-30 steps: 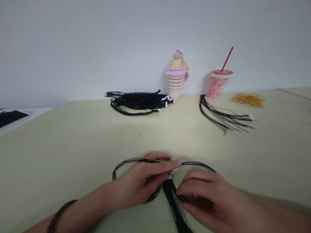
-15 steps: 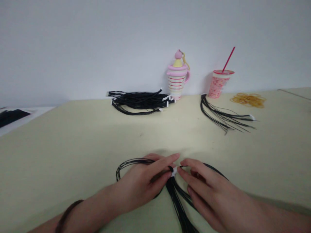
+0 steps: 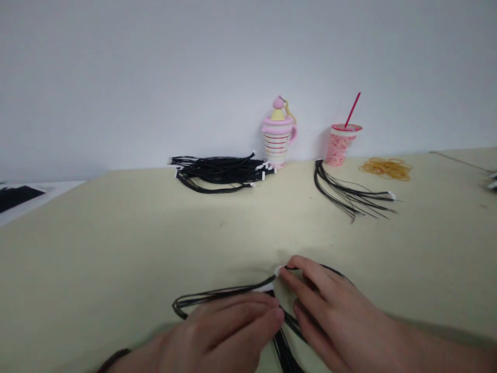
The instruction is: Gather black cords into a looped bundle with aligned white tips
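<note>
A bundle of thin black wires [image 3: 285,352] runs down toward the bottom edge from a white connector [image 3: 267,288]. My left hand [image 3: 229,331] is closed over this bundle just below that connector, thumb and fingers together. A second small white connector [image 3: 278,271] sits a little farther away, with black wires [image 3: 217,292] looping from it to the left. My right hand [image 3: 330,305] pinches at this connector's right side, where a black wire enters. Its fingers hide the exact grip.
Against the wall stand a pink striped cup [image 3: 276,145] and a pink tumbler with a straw [image 3: 340,145]. A pile of black wire harnesses [image 3: 221,171] lies at the back, a smaller wire bundle [image 3: 345,194] and yellow rubber bands [image 3: 388,168] to the right.
My left hand has moved down from the upper connector to the wire bundle below, exposing the looped wires. My right hand has stayed at the connector. The view has shifted slightly.
</note>
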`<state>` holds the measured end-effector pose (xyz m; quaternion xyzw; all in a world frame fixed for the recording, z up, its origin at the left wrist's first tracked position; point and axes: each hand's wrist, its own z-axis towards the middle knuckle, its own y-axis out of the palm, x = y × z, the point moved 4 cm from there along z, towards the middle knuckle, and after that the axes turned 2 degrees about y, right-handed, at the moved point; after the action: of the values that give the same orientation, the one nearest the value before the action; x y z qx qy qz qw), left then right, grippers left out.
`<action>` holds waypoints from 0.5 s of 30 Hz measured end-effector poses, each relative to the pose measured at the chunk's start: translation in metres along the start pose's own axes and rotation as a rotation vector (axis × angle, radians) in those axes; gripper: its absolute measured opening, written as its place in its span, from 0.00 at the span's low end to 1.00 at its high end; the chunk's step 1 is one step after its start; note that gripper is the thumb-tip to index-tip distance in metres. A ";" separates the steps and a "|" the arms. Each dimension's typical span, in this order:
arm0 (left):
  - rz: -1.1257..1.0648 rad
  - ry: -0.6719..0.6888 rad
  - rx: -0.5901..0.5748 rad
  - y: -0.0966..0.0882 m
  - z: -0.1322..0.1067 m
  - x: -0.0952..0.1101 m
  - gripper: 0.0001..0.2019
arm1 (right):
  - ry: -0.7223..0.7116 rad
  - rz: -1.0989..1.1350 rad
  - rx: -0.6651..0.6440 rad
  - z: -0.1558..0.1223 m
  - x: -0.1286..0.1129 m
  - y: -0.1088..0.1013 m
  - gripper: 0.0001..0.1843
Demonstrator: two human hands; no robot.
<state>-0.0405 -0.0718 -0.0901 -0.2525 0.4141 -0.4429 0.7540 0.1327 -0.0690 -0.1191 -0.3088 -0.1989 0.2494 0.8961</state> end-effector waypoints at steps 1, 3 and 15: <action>-0.013 0.004 -0.012 0.003 -0.002 -0.002 0.22 | 0.003 0.001 -0.006 0.000 0.000 0.000 0.22; -0.013 -0.053 0.020 0.010 -0.003 -0.010 0.22 | 0.029 0.016 -0.040 0.000 0.002 0.002 0.23; -0.035 -0.293 -0.143 0.031 0.009 -0.032 0.22 | 0.140 0.193 -0.143 -0.001 0.006 0.006 0.21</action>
<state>-0.0271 -0.0293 -0.0957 -0.3745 0.3255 -0.3840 0.7787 0.1361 -0.0614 -0.1222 -0.4063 -0.1228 0.2974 0.8552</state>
